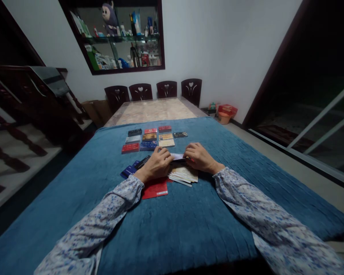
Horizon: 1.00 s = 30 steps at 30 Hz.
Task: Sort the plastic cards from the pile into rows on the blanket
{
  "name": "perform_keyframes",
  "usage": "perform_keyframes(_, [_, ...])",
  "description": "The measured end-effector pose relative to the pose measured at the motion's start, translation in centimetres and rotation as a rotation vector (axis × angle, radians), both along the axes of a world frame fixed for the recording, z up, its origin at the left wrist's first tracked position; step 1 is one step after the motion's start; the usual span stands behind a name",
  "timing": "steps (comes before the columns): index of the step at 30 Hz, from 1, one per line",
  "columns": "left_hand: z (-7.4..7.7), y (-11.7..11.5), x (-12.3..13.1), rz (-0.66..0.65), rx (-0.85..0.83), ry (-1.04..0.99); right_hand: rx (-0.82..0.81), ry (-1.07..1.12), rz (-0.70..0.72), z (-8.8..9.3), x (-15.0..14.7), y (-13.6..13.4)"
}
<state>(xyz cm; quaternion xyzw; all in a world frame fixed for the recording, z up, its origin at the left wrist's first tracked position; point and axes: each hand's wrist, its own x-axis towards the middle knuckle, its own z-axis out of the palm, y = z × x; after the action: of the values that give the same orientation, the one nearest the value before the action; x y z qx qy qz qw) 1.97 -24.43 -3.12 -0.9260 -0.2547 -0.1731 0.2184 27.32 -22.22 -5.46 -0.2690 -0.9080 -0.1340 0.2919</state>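
Between my left hand (157, 162) and my right hand (200, 157) is a small stack of pale cards (177, 156), gripped at its two ends. Both hands have their fingers curled and closed on it. Just below lies a fanned pile of cream and white cards (184, 174), partly hidden by my hands. Under my left wrist a red card or sheet (155, 189) lies on the cloth. Loose dark blue cards (128, 171) and a black card (143, 162) stick out to the left of that wrist.
Beyond my hands, cards stand in neat rows, among them a red stack (130, 148), a blue stack (148, 145), a cream stack (166, 140) and a black card (180, 134). A blue cloth (189, 221) covers the near table. Dark chairs (166, 89) stand at the far end.
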Motion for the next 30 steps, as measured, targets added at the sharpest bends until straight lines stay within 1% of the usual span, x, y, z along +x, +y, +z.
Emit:
perform_keyframes(5, [-0.5, 0.5, -0.2, 0.026, -0.073, -0.079, -0.064, 0.032, -0.041, -0.2, 0.0, 0.0])
perform_keyframes(9, [-1.0, 1.0, -0.3, 0.039, -0.122, -0.181, -0.070, 0.062, -0.060, -0.3, 0.0, -0.1])
perform_keyframes(15, [-1.0, 1.2, -0.6, 0.084, -0.185, -0.269, -0.107, 0.143, -0.133, -0.5, -0.3, -0.3])
perform_keyframes(23, [-1.2, 1.2, -0.6, 0.153, -0.238, -0.293, -0.136, 0.153, -0.219, -0.7, -0.6, -0.5])
perform_keyframes(30, [-1.4, 0.9, -0.2, 0.220, -0.263, -0.274, -0.153, 0.070, -0.257, -0.9, -0.8, -0.6])
